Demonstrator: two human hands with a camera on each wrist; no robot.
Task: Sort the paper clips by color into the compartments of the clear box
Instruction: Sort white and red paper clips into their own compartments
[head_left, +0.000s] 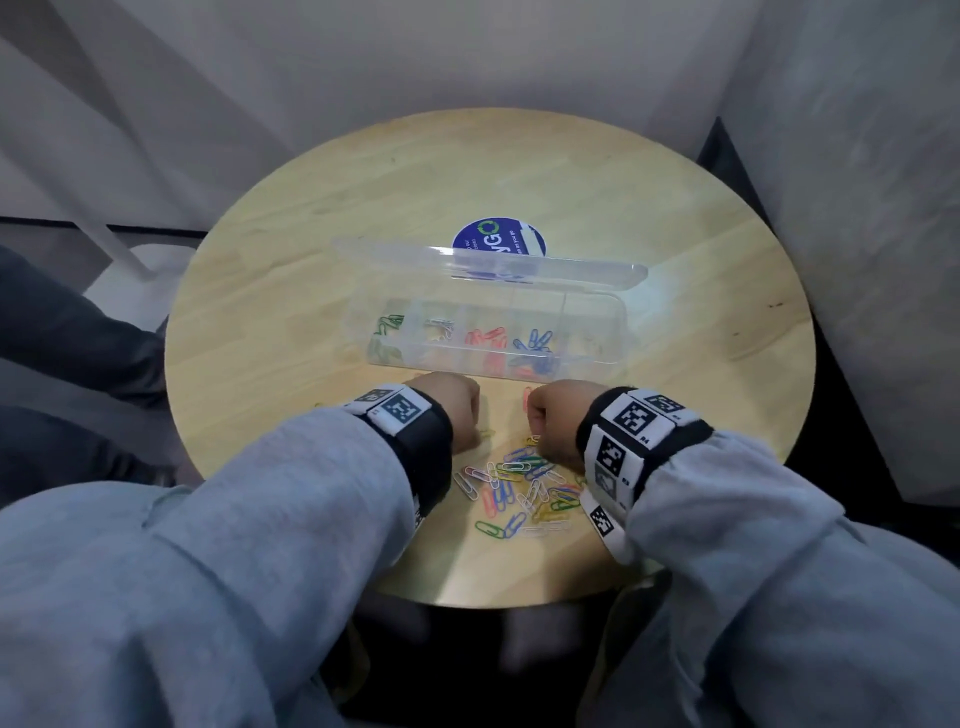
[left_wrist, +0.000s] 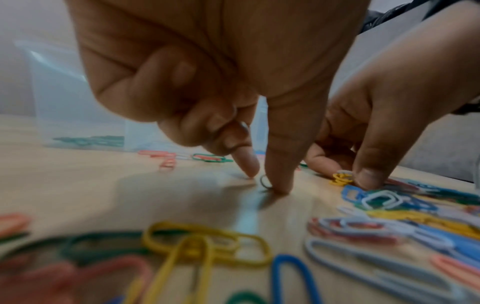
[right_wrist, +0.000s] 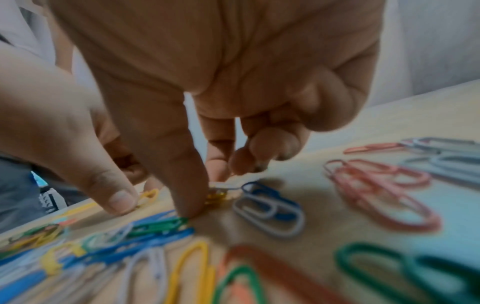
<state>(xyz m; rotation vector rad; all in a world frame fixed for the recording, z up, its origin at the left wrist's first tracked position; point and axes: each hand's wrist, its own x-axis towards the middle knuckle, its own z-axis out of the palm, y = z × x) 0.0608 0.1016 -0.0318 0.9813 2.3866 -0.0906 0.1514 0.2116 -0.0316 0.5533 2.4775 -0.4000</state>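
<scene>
The clear box (head_left: 597, 312) lies mid-table with its lid (head_left: 488, 262) tipped back. Its compartments hold green (head_left: 388, 326), white (head_left: 440, 326), red (head_left: 485, 338) and blue clips (head_left: 535, 340). A mixed pile of clips (head_left: 524, 488) lies in front of it, between my wrists. My left hand (left_wrist: 263, 181) pinches a yellow clip (right_wrist: 148, 195) against the table with thumb and forefinger. Just to its right, my right hand (right_wrist: 211, 191) pinches another yellow clip (left_wrist: 340, 179) at the pile's far edge. Both hands' other fingers are curled in.
The round wooden table (head_left: 311, 291) carries a blue round sticker (head_left: 498, 236) behind the lid. A red clip (head_left: 527, 397) lies loose by the box's front wall. Grey walls close in behind and to the right, and a dark trouser leg (head_left: 62, 332) is at the left.
</scene>
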